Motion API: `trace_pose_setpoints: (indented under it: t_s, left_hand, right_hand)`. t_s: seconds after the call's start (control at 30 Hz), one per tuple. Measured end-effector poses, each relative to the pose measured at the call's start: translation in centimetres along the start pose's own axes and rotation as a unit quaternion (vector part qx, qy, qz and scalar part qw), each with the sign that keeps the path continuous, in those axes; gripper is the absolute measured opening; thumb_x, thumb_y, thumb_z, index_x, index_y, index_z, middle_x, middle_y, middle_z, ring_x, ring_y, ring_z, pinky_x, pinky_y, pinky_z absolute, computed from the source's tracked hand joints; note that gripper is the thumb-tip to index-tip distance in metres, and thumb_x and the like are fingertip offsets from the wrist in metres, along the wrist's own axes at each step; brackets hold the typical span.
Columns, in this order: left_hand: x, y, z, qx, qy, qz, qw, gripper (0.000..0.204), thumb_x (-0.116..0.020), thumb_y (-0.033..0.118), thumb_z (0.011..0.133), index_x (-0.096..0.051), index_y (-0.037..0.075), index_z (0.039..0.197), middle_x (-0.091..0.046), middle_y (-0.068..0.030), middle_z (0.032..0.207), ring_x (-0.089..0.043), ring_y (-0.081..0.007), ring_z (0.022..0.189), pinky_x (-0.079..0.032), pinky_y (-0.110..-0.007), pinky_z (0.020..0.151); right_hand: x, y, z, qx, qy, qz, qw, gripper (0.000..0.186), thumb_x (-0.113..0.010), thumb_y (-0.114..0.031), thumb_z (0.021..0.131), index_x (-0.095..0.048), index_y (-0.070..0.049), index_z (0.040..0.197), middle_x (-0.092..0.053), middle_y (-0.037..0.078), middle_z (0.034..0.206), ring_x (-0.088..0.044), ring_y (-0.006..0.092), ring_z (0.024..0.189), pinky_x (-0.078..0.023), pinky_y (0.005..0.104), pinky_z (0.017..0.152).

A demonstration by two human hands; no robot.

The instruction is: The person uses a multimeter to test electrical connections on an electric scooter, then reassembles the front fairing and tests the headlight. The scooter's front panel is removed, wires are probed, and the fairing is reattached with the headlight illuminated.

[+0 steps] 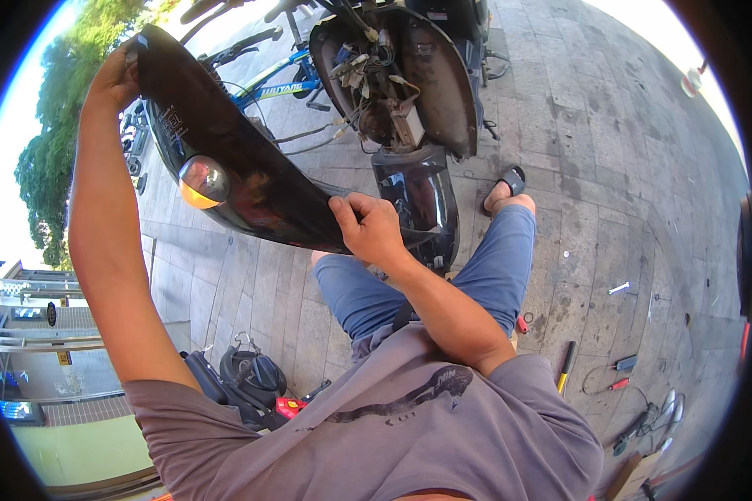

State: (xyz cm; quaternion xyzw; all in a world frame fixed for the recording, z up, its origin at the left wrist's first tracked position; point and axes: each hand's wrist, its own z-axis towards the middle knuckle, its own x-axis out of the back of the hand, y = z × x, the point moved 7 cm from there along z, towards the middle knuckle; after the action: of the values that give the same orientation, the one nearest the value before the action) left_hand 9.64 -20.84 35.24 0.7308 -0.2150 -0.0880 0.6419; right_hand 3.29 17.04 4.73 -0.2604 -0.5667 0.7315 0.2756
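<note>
A large, curved dark scooter front panel (251, 159) is held up in the air, slanting from the upper left down toward my knees. A round lamp (204, 181) with an orange lower part is set in its outer face. High at the left, my left hand (119, 79) is closed around the panel's upper end; some of its fingers are hidden behind it. My right hand (369, 227) grips the near edge at the lower end, thumb on top. Beyond it stands a scooter (430, 83) with its front stripped, loose wires (363, 71) hanging out above a glossy front fender (414, 188).
A blue bicycle (280, 81) stands behind the panel. On the paving at right lie a wrench (618, 288), a yellow-and-black handled tool (566, 367), a blue device (625, 363) and coiled cables (643, 422). A dark bag (251, 376) sits at my left.
</note>
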Motion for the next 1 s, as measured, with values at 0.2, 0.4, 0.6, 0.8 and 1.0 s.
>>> trace_pose_setpoints:
  t_s: [0.2, 0.4, 0.6, 0.8, 1.0]
  left_hand:
    - [-3.8, 2.0, -1.4, -0.033, -0.086, 0.022, 0.996, 0.031, -0.057, 0.016, 0.092, -0.051, -0.005, 0.113, -0.066, -0.021, 0.093, -0.068, -0.027, 0.085, -0.059, -0.033, 0.077]
    - [-5.3, 1.6, -2.6, -0.071, -0.083, 0.044, 0.993, 0.036, -0.055, 0.02, 0.093, -0.049, -0.007, 0.117, -0.064, -0.0215, 0.102, -0.064, -0.0258, 0.094, -0.054, -0.033, 0.086]
    - [-6.6, 0.5, -6.3, -0.097, -0.151, 0.018, 0.984, 0.041, -0.055, 0.022, 0.093, -0.048, -0.011, 0.116, -0.062, -0.019, 0.106, -0.062, -0.0242, 0.097, -0.053, -0.031, 0.088]
    - [-8.3, -0.5, -10.4, -0.15, -0.144, 0.014, 0.978, 0.036, -0.054, 0.025, 0.093, -0.053, -0.006, 0.113, -0.062, -0.0151, 0.107, -0.062, -0.0218, 0.097, -0.051, -0.031, 0.089]
    - [-9.5, -1.4, -12.5, -0.173, -0.127, -0.047, 0.975, 0.038, -0.05, 0.022, 0.095, -0.049, -0.008, 0.118, -0.057, -0.0194, 0.118, -0.058, -0.0254, 0.106, -0.049, -0.033, 0.093]
  right_hand:
    - [2.7, 1.3, 1.4, -0.003, 0.023, 0.023, 0.999, 0.042, -0.059, -0.038, 0.089, -0.06, -0.002, 0.067, -0.053, 0.016, 0.057, -0.051, 0.0325, 0.051, -0.039, 0.0381, 0.049]
    - [4.5, 1.5, 2.5, 0.034, 0.023, 0.039, 0.998, 0.042, -0.056, -0.031, 0.092, -0.051, 0.0, 0.064, -0.04, 0.007, 0.053, -0.038, 0.016, 0.052, -0.033, 0.0317, 0.048]
    - [7.4, 2.6, 3.3, 0.053, 0.028, 0.039, 0.997, 0.043, -0.055, -0.03, 0.092, -0.049, 0.0, 0.062, -0.035, 0.008, 0.051, -0.033, 0.014, 0.05, -0.032, 0.0321, 0.047]
    - [9.3, 3.4, 3.5, 0.054, 0.038, 0.034, 0.997, 0.043, -0.054, -0.029, 0.093, -0.048, 0.001, 0.063, -0.035, 0.007, 0.052, -0.034, 0.0126, 0.051, -0.032, 0.032, 0.048]
    - [11.0, 3.7, 4.0, 0.078, 0.061, 0.018, 0.995, 0.039, -0.052, -0.026, 0.093, -0.05, 0.002, 0.066, -0.039, 0.011, 0.053, -0.037, 0.0138, 0.051, -0.035, 0.0323, 0.049]
